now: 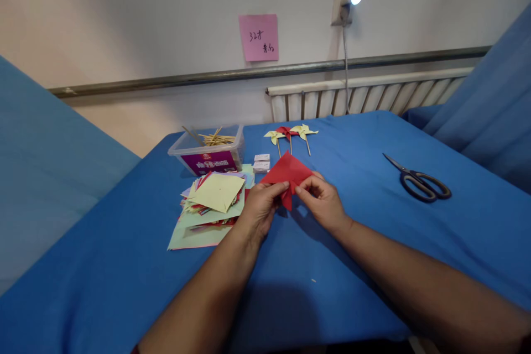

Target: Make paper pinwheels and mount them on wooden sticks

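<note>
A folded sheet of red paper (pixel 286 172) is held just above the blue table (pixel 365 221) at its middle. My left hand (pixel 259 206) pinches its lower left edge with thumb and fingers closed. My right hand (pixel 321 199) pinches the lower right part of the same sheet, fingers curled. To the left of my left hand lies a loose pile of yellow, green and red paper squares (pixel 213 199).
Three small paper pinwheels on sticks (pixel 290 135) lie behind the red sheet. A clear plastic tub of wooden sticks (pixel 209 152) stands at the back left, with small white boxes (pixel 261 162) beside it. Black-handled scissors (pixel 418 180) lie to the right. A radiator and wall are behind.
</note>
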`<state>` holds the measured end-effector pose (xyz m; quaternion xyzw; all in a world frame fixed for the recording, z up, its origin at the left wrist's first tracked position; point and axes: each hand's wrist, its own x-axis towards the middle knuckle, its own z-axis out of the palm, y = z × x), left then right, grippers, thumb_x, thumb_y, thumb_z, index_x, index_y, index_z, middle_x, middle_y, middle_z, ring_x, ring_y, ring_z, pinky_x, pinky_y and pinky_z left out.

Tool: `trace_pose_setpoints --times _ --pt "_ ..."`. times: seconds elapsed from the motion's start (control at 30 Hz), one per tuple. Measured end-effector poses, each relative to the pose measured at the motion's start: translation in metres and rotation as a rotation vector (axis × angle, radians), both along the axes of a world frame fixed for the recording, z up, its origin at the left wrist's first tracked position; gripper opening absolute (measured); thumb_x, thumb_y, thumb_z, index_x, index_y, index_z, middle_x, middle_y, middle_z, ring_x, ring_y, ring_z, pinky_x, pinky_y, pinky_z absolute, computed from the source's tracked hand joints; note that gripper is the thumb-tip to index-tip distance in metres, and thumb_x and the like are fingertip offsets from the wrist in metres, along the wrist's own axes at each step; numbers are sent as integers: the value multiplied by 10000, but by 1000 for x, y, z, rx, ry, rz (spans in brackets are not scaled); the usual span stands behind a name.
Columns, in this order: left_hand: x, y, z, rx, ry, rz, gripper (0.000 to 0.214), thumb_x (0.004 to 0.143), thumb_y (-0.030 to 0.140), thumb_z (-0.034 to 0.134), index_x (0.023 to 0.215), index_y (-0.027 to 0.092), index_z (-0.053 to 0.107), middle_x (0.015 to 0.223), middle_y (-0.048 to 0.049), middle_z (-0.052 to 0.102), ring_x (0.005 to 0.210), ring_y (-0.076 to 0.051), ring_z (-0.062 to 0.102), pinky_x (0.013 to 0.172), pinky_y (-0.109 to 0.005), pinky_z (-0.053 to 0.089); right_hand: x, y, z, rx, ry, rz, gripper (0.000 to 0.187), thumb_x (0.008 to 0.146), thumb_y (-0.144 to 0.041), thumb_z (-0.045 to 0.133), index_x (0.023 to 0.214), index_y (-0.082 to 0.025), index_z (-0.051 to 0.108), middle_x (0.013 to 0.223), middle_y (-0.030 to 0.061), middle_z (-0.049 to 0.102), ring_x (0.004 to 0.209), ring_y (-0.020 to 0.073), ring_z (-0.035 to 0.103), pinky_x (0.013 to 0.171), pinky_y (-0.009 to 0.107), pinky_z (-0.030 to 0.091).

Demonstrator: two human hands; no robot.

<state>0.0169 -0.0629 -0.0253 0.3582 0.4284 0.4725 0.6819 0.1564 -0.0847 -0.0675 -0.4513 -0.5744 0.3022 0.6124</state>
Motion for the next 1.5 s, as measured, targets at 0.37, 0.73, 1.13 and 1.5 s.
trace_pose_setpoints --times 0.37,0.73,1.13,1.5 --pt "0 0 -4 -39 35 -47 210 550 220 831 648 90 699 612 -44 663 535 -103 566 531 -207 422 2 4 -1 -53 1 -25 166 761 -273 624 625 -199 565 716 -8 532 639 125 507 633 270 414" --pt "1 0 -5 -39 57 -50 217 542 227 829 645 94 692 601 -50 663 532 -114 570 535 -218 427 2 4 -1 -71 -10 -45 176 759 -284 621 615 -200 567 697 -4 539 639 132 510 612 265 410" --pt "2 -1 -2 -39 71 -42 221 528 233 835 593 101 671 561 -36 636 503 -97 539 506 -210 407 1 3 -1 -87 -34 -72 178 756 -290 621 612 -203 563 673 -5 565 615 132 504 595 270 394" --pt "1 1 -6 -26 101 -52 224 547 250 820 588 100 659 534 -44 618 477 -100 521 479 -216 388 -1 1 1 -112 -27 -75 184 752 -309 626 607 -211 570 648 -7 583 624 140 523 616 281 412"
